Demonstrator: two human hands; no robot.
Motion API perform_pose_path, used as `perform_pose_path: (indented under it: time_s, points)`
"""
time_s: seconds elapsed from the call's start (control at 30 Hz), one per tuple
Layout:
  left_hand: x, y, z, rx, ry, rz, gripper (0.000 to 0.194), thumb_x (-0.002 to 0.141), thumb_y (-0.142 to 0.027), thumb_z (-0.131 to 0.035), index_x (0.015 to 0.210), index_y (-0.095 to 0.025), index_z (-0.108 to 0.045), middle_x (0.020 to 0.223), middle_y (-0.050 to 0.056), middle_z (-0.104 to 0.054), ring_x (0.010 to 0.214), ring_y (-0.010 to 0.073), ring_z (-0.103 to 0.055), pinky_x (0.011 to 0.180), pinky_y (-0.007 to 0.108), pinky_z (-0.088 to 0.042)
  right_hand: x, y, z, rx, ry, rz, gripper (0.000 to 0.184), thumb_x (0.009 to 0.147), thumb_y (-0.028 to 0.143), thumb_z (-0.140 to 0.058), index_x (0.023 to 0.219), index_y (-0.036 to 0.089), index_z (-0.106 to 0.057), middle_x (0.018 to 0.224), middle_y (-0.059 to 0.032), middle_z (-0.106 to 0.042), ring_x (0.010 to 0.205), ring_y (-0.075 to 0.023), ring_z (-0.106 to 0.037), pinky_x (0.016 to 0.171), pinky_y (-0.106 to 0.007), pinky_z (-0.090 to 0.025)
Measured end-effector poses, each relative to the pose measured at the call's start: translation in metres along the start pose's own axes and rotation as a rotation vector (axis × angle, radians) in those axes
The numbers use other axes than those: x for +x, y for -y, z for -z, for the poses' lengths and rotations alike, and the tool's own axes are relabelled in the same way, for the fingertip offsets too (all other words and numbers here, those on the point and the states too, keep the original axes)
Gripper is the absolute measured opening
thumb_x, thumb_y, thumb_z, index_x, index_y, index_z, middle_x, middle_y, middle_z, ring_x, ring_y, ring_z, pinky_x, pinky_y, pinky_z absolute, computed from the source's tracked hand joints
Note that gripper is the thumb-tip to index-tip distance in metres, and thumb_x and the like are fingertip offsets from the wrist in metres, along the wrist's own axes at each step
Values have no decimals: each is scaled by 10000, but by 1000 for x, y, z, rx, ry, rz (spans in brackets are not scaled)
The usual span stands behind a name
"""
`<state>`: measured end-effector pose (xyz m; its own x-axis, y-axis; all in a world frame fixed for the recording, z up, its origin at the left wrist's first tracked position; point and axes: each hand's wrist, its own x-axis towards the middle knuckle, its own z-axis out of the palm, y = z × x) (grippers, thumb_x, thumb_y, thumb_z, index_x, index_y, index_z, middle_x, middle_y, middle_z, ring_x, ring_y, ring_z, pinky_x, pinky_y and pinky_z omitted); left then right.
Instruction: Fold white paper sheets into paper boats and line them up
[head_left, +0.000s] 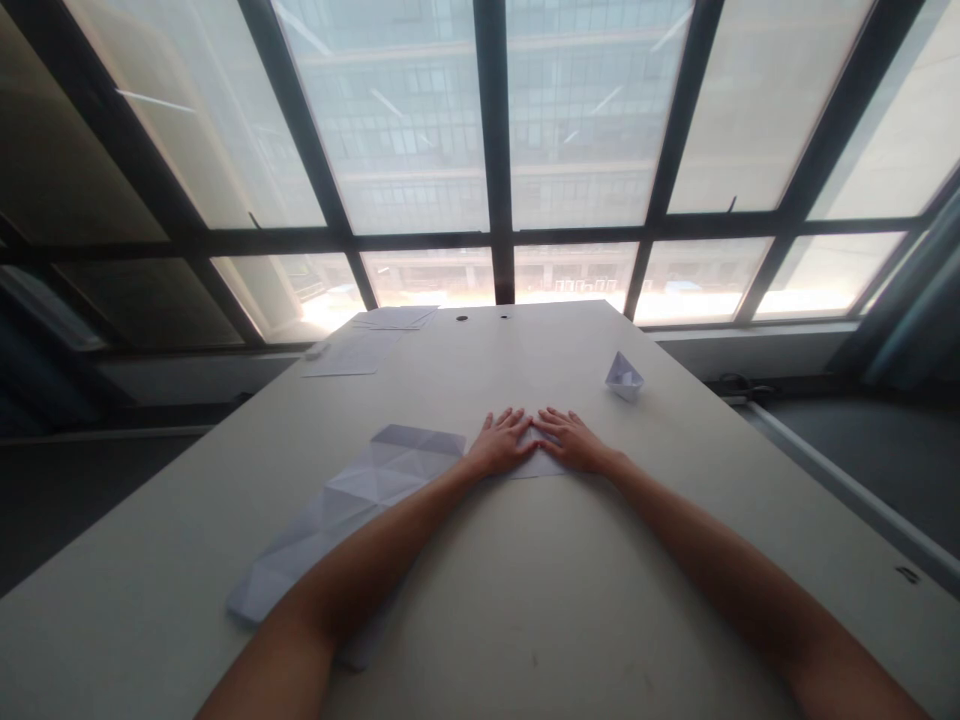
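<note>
A folded sheet of white paper lies on the white table, mostly hidden beneath both hands. My left hand is laid flat over its left side, fingers stretched out. Flat on the right side rests my right hand, its fingers also extended. The thumbs and index fingers come close together near the paper's middle. Left of my left hand, partly behind my forearm, is a larger creased sheet of paper with a grid of fold lines.
A small folded paper boat stands toward the right edge. Flat paper sheets lie at the far left of the table. Two small dark spots, one a round hole, mark the far end. Large windows rise beyond it.
</note>
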<state>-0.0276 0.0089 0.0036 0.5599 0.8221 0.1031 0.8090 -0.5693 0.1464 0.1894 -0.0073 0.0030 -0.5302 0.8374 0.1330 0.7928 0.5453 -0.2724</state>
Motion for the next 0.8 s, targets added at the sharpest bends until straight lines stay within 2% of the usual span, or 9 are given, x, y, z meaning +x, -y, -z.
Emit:
perform_pose_path:
  time_s: [0.2, 0.33, 0.53, 0.67, 0.8]
  points:
    - [1, 1, -2, 3, -31, 34, 533, 1005, -492, -350, 1495, -288, -403, 1602, 49, -339, 1492, 273, -243, 1196, 554, -182, 0, 4, 4, -25, 1, -25, 521, 1017, 419, -380, 1514, 267, -408, 1609, -86, -320, 1503, -246, -212, 1194, -519, -168]
    - [3, 3, -5, 32, -115, 167, 505, 995, -443, -372, 1455, -249, -448, 1563, 88, -400, 1464, 287, -295, 1187, 557, -198, 2, 9, 4, -68, 5, -65, 488, 1017, 399, -391, 1479, 258, -456, 1599, -107, -336, 1496, -270, -223, 1180, -550, -175]
    - [3, 8, -7, 43, -198, 348, 557, 972, -459, -408, 1473, -217, -416, 1552, 139, -396, 1438, 323, -329, 1165, 544, -244, 3, 9, 4, -117, 2, -102, 473, 1022, 385, -368, 1465, 250, -464, 1583, -128, -356, 1486, -294, -234, 1165, -592, -170]
    - [3, 7, -6, 65, -217, 396, 620, 970, -480, -429, 1515, -196, -348, 1558, 180, -353, 1419, 336, -355, 1160, 496, -257, 1, 5, 8, -138, 12, -155, 479, 1023, 379, -344, 1471, 249, -456, 1585, -132, -349, 1488, -302, -221, 1160, -607, -158]
    - [5, 8, -9, 67, -199, 397, 650, 973, -476, -420, 1536, -171, -309, 1525, 197, -397, 1412, 347, -357, 1160, 508, -244, 1, 1, 11, -138, 33, -190, 491, 1023, 376, -330, 1487, 253, -438, 1599, -124, -326, 1493, -292, -205, 1167, -590, -149]
